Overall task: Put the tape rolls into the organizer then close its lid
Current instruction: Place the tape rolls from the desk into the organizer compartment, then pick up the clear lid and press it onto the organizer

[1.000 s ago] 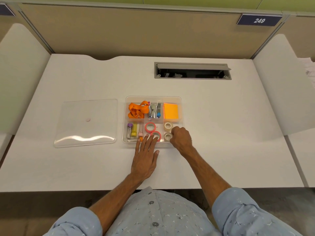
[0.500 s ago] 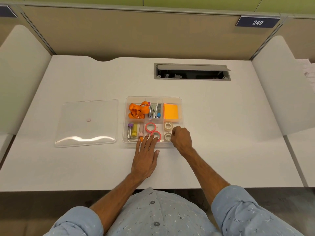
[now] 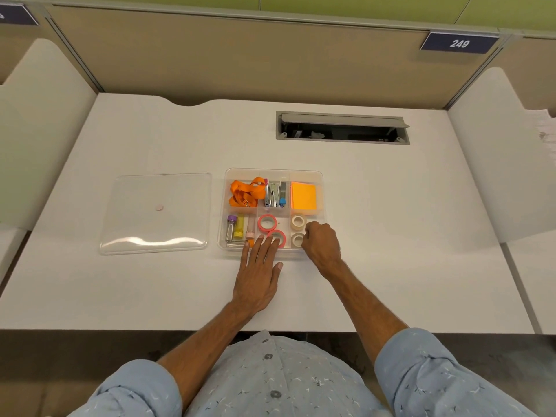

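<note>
We read "249" on the plate [image 3: 459,43] above the desk [image 3: 391,221]. The organizer [image 3: 321,188] held four tape rolls: two pink [image 3: 267,222], two cream [image 3: 298,221]; its lid [image 3: 156,213] lay just left. Our left hand [image 3: 257,278] lay flat, fingertips on the near pink roll; our right hand [image 3: 320,243] was clenched beside the cream rolls, grasp unclear.

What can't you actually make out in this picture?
- Head view: whether the curled right hand holds anything; its fingers face away.
- The near edge of the front pink tape roll, covered by the left hand.
- What lies in the dark desk slot: too small.
- The left sign: cut off by the frame edge.
</note>
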Demonstrator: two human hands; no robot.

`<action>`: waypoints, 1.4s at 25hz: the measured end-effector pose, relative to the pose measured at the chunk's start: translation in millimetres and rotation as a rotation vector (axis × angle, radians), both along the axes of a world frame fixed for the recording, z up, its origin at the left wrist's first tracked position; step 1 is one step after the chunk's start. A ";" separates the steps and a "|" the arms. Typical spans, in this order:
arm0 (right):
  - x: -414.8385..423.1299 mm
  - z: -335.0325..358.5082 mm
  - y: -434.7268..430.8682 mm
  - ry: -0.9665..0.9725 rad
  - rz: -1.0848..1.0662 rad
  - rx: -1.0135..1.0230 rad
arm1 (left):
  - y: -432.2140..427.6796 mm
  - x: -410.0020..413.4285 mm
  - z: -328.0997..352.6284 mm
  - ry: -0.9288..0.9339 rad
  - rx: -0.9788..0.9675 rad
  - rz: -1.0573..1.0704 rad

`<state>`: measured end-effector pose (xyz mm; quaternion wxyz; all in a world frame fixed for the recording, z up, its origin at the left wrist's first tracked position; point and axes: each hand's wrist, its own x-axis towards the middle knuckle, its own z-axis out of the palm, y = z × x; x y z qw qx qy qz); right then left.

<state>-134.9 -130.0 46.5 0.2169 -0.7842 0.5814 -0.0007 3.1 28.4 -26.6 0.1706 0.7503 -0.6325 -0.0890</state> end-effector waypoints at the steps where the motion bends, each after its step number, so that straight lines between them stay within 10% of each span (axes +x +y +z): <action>1: 0.0 2.6 -0.6 -0.013 0.002 -0.021 | -0.3 -0.2 -1.3 -0.002 0.001 0.003; 14: 106.8 33.6 30.5 -0.290 0.374 -0.272 | 39.6 85.7 12.5 0.111 -0.150 0.250; 23: 206.9 -13.1 101.7 -0.136 0.854 -0.225 | 122.4 206.5 -8.2 -0.022 -0.055 0.377; 35: 215.9 -45.8 123.9 -0.076 0.800 -0.160 | 108.3 243.6 -10.6 -0.178 -0.051 0.331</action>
